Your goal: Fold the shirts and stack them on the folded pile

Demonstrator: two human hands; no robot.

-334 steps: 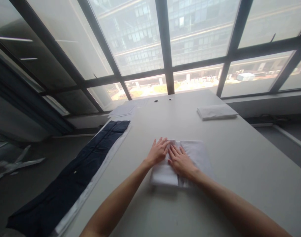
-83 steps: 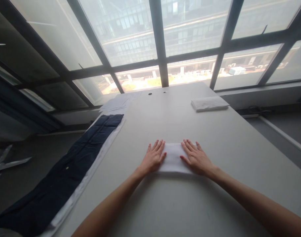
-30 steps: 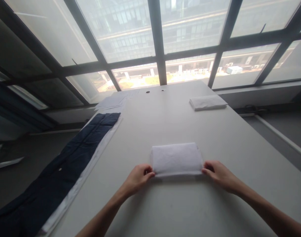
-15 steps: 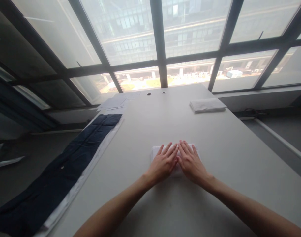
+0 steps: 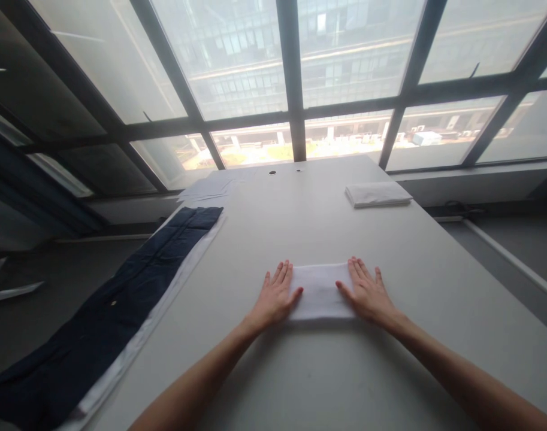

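Resting palm-down with left hand (image 5: 275,299) and right hand (image 5: 368,296), well apart, fingers extended and clamped on nothing, on opposite ends of a folded white cloth (image 5: 320,290); spread so, probably, to press the layers flat without dragging them. From the head view, can place this cloth between the left and right edges of the white table (image 5: 295,227), likely for even reach. Along the left edge, can see a dark garment (image 5: 133,281) over white fabric (image 5: 199,248), near the right far corner another folded cloth (image 5: 377,195), by the left far corner thin white sheets (image 5: 208,187), perhaps to avoid crowding the hands.
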